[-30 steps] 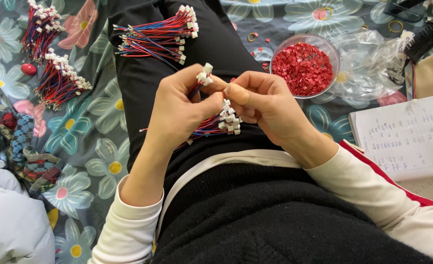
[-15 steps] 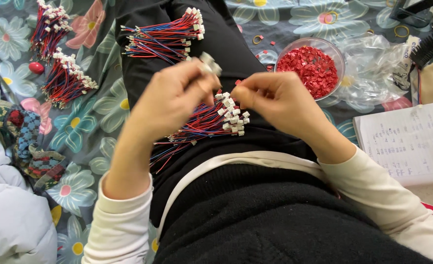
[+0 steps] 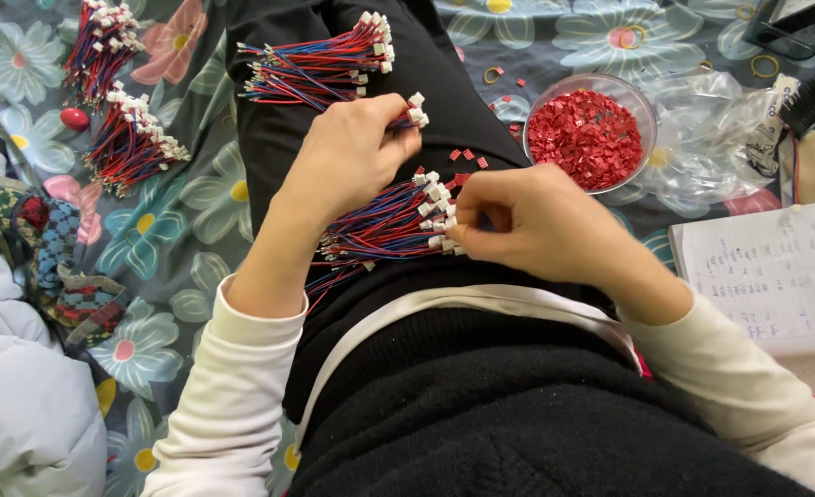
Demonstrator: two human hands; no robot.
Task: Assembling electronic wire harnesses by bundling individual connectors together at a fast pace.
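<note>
The person sits with a loose bundle of red and blue wires [image 3: 384,225] lying across the lap, each wire ending in a small white plug. The left hand [image 3: 348,156] is raised over the thigh, its fingers closed on one lead [image 3: 412,112] whose white plug pokes out past the fingertips. The right hand [image 3: 536,225] rests at the plug end of the bundle, thumb and forefinger pinched together among the white plugs; whether they already hold one I cannot tell. A few red caps [image 3: 467,161] lie scattered on the dark trousers just above the bundle, and a clear bowl [image 3: 642,101] full of the same red pieces stands near on the flowered cloth [image 3: 196,230]. A finished-looking bunch [image 3: 320,60] lies further down the leg, and two more bunches [image 3: 122,101] lie well apart on the cloth to the left. A notebook [image 3: 776,276] lies to the right. To my eye the work is at the sorting step: one lead is drawn off in the left hand while the right picks out the next plug. The next move would call for a fine pinch on a single plug, pulling it free without dragging its neighbours along.
</note>
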